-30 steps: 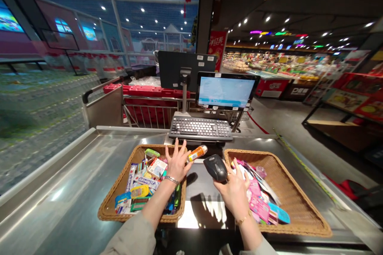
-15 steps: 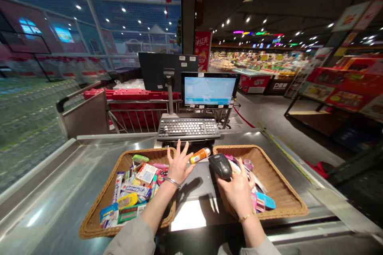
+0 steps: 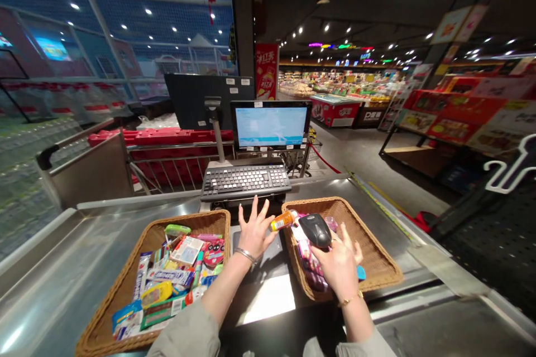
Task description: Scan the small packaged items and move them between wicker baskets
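My left hand (image 3: 254, 232) is between the two baskets, several fingers spread. A small orange tube with a barcode label (image 3: 283, 220) is pinched at the thumb side of that hand, its pale end over the right basket's rim. My right hand (image 3: 338, 262) grips a black barcode scanner (image 3: 315, 230) above the right wicker basket (image 3: 377, 240). Pink and purple packages (image 3: 309, 259) lie in that basket, partly hidden by the hand and scanner. The left wicker basket (image 3: 111, 284) holds many small packets, among them a blue-and-white pack (image 3: 171, 276) and a yellow item (image 3: 156, 294).
A keyboard (image 3: 247, 179) and a lit screen (image 3: 271, 125) stand beyond the baskets, with a second dark monitor (image 3: 209, 101) beside them. The metal counter (image 3: 46, 284) runs under everything. A metal cart with red contents (image 3: 180, 162) stands behind.
The view has swung right. My left hand has carried the orange tube rightward to the right basket's edge. My right hand and the scanner have moved further over that basket.
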Tool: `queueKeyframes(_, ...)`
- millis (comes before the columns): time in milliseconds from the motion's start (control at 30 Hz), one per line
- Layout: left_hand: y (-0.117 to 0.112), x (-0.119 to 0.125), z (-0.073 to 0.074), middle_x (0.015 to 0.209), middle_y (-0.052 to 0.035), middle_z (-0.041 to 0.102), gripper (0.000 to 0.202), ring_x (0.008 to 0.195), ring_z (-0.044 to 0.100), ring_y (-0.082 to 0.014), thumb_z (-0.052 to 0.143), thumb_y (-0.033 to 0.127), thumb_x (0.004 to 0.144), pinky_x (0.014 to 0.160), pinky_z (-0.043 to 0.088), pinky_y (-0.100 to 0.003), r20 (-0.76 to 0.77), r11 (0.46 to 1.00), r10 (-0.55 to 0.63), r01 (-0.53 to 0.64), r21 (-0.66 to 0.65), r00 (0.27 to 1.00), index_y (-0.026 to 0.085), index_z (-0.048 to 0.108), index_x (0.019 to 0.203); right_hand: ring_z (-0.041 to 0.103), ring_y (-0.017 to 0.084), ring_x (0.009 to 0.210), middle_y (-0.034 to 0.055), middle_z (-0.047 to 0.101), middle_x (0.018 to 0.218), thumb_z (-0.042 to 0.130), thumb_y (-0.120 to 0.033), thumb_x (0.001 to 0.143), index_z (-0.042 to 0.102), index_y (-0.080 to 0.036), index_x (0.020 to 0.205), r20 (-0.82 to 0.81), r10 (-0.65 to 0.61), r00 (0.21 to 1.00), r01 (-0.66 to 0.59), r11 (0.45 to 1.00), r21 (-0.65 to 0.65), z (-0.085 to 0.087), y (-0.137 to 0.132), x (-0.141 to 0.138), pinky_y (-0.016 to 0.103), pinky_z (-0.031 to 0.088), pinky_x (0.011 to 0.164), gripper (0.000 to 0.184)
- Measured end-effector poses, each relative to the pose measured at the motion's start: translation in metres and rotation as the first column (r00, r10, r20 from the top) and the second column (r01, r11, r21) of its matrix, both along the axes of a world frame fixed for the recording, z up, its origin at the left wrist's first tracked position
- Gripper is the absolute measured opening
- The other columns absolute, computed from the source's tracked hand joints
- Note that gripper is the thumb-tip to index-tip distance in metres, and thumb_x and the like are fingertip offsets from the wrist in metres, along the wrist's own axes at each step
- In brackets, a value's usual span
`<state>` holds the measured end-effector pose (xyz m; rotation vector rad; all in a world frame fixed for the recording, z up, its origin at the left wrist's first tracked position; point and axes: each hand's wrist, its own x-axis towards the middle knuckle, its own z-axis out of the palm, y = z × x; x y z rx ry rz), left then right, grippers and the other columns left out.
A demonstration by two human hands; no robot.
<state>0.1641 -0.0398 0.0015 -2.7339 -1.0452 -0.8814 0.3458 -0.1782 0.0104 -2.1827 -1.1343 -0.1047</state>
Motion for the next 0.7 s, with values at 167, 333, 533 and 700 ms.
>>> queueKeyframes(167,-0.005,0.023,-0.001,0.153,-0.0062,0.044,0.032,0.148,0.023,-0.0383,0.063,0.041,0.085,0.113,0.004,-0.077,-0.015,1.000,-0.019,0.019,-0.012,1.000,0.029,0.068,0.115,0.034,0.032,0.141,0.0068,0.070,0.120,0.060,-0.041,0.078,0.075,-0.028,0.099,-0.005,-0.046,0.999,0.046,0.999,0.010,-0.004,-0.009,0.020,0.058,0.015,0.111,0.028)
queueKeyframes(333,-0.010,0.044,-0.007,0.153,-0.0055,0.045,0.031,0.148,0.023,-0.0381,0.065,0.042,0.084,0.113,0.002,-0.077,-0.026,0.999,-0.020,0.019,-0.041,0.999,0.030,0.068,0.112,0.034,0.032,0.141,0.0092,0.069,0.123,0.060,-0.039,0.079,0.075,-0.026,0.098,0.013,-0.092,0.996,0.092,0.996,0.005,-0.010,-0.015,0.037,0.057,0.016,0.111,0.027)
queueKeyframes(533,-0.014,0.065,-0.013,0.155,-0.0044,0.041,0.032,0.149,0.020,-0.0377,0.066,0.043,0.083,0.113,0.003,-0.077,-0.096,0.994,-0.044,0.034,-0.103,0.994,0.029,0.068,0.112,0.032,0.031,0.142,0.0074,0.069,0.123,0.057,-0.043,0.078,0.075,-0.025,0.094,-0.009,-0.138,0.990,0.137,0.990,-0.037,-0.020,-0.021,0.057,0.057,0.016,0.110,0.030)
queueKeyframes(700,-0.019,0.085,-0.019,0.156,-0.0038,0.039,0.033,0.150,0.017,-0.0376,0.065,0.043,0.084,0.113,0.003,-0.077,-0.133,0.986,-0.094,0.074,-0.148,0.987,0.030,0.068,0.114,0.031,0.031,0.142,0.0081,0.070,0.120,0.057,-0.043,0.080,0.075,-0.025,0.096,0.008,-0.169,0.986,0.169,0.984,-0.050,-0.024,-0.030,0.076,0.056,0.015,0.111,0.030)
